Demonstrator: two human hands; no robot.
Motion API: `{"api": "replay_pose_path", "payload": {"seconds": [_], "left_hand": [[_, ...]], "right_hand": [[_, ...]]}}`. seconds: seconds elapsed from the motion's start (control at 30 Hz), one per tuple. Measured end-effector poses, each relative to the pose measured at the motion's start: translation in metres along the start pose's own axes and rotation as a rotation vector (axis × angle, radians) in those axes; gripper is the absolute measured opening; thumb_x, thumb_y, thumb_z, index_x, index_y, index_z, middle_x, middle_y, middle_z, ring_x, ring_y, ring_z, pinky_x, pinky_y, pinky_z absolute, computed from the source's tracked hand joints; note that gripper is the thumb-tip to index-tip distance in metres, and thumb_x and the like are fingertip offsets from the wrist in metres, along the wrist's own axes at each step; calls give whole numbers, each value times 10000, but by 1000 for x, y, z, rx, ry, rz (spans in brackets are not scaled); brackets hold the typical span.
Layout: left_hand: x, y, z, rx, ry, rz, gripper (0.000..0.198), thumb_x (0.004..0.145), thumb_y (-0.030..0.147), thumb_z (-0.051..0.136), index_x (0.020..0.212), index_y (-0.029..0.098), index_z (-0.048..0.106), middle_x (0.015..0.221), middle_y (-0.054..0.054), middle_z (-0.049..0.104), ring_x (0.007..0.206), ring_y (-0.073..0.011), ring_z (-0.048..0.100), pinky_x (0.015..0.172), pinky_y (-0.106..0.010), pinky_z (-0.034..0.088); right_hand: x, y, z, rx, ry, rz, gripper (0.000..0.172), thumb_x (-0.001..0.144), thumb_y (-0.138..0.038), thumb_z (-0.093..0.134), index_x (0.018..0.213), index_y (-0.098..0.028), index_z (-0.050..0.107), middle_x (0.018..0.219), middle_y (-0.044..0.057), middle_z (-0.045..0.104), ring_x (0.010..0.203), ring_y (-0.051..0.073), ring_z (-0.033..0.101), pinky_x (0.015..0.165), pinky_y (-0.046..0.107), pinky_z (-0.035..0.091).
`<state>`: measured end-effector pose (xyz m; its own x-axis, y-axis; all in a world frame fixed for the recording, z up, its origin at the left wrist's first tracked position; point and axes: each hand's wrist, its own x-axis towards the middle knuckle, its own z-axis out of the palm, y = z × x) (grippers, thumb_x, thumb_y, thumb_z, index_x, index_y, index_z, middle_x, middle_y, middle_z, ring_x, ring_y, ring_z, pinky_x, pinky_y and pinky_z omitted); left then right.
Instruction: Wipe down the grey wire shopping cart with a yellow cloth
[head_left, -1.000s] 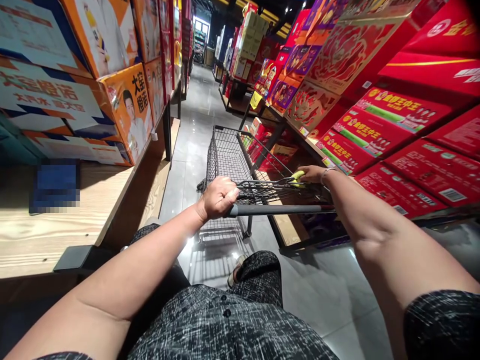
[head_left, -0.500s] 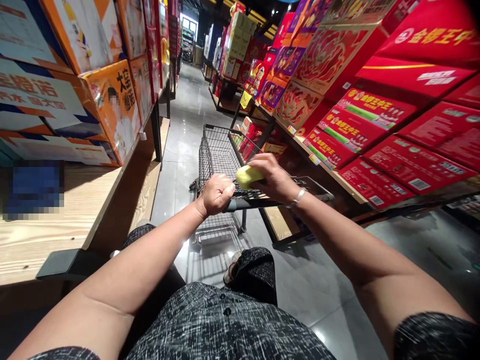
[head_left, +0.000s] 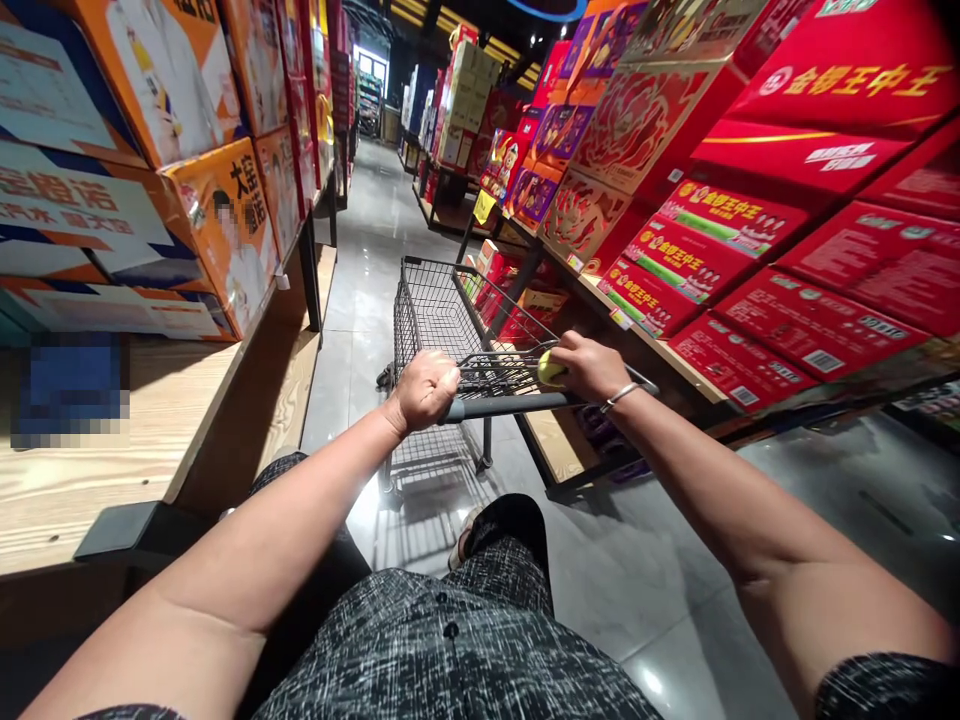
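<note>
A dark wire shopping cart stands in front of me with a grey push bar. My left hand is wrapped round the left end of that bar. Near the bar's right end, my right hand is closed on a yellow-green object, which pokes out past the fingers on the left. The fingers partly cover this object, and whether the right hand also touches the bar cannot be made out.
Orange and white boxes are stacked on a wooden shelf at the left. Red boxes fill the right shelf, above a lower wooden ledge. Between them a grey tiled aisle runs ahead.
My right hand has moved right with the yellow-green object, from near my left hand to the right end of the bar. My left hand keeps its hold.
</note>
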<state>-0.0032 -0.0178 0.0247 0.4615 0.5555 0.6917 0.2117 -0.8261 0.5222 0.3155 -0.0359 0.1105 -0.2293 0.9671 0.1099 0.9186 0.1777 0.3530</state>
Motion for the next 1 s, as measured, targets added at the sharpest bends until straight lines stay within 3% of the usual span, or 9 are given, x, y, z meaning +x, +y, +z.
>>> {"api": "replay_pose_path", "payload": {"seconds": [0.17, 0.27, 0.33, 0.5, 0.63, 0.73, 0.83, 0.93, 1.0], "left_hand": [[-2, 1, -2, -22, 26, 1, 498, 1034, 431, 247, 581, 254, 357, 581, -39, 540, 633, -203, 480, 780, -416, 419], [-2, 1, -3, -34, 31, 2, 492, 1031, 414, 255, 580, 253, 368, 584, -35, 542, 633, -201, 483, 787, -415, 421], [-2, 1, -3, -38, 25, 4, 486, 1026, 405, 260, 582, 253, 384, 588, -33, 543, 634, -200, 485, 786, -414, 417], [0, 0, -5, -27, 4, -1, 479, 1020, 406, 264, 597, 250, 423, 599, -35, 548, 641, -203, 487, 781, -414, 407], [0, -1, -8, -53, 30, -15, 488, 1028, 451, 253, 636, 246, 457, 609, -35, 544, 645, -205, 489, 771, -413, 419], [0, -6, -9, -54, 34, -19, 507, 1039, 491, 240, 655, 245, 462, 615, -37, 550, 647, -209, 500, 783, -425, 442], [-2, -12, -10, -44, 89, 7, 520, 1033, 558, 248, 682, 250, 475, 650, -52, 563, 671, -233, 515, 751, -444, 460], [-4, -14, -13, -52, 118, -13, 526, 1030, 585, 254, 699, 254, 496, 685, -65, 570, 696, -244, 526, 714, -438, 468], [-4, -13, -17, -53, 96, -40, 526, 1042, 547, 258, 676, 250, 492, 677, -64, 569, 702, -235, 529, 726, -430, 470]], "right_hand": [[-7, 76, 36, 32, -24, 379, 275, 851, -339, 707, 1102, -248, 775, 1206, 78, 673, 838, 184, 617, 604, 297, 300], [2, 88, 41, 69, -50, 550, 364, 871, -333, 703, 1207, -204, 753, 1236, 132, 680, 859, 191, 634, 639, 293, 343], [12, 72, 36, 83, -88, 549, 371, 857, -339, 720, 1196, -193, 752, 1202, 140, 704, 859, 193, 646, 645, 285, 364], [24, -3, 6, 312, -142, 405, 257, 786, -344, 755, 996, -195, 744, 950, 70, 761, 813, 194, 660, 658, 255, 425], [7, -54, -21, 665, 74, 232, 205, 782, -279, 724, 968, -192, 717, 959, 41, 743, 858, 191, 660, 769, 271, 492], [-6, -91, -37, 859, 269, -100, 283, 794, -249, 713, 1075, -220, 724, 1061, 47, 710, 987, 218, 650, 910, 335, 522], [-10, -128, -42, 976, 376, -378, 394, 866, -272, 695, 1258, -293, 696, 1171, 60, 655, 1108, 228, 624, 1012, 389, 521], [-7, -145, -35, 965, 377, -446, 375, 886, -265, 687, 1258, -309, 700, 1220, 68, 613, 1140, 220, 614, 1011, 371, 530], [-5, -139, -26, 919, 353, -425, 343, 854, -239, 698, 1194, -283, 716, 1225, 70, 613, 1126, 222, 620, 991, 364, 537]]}}
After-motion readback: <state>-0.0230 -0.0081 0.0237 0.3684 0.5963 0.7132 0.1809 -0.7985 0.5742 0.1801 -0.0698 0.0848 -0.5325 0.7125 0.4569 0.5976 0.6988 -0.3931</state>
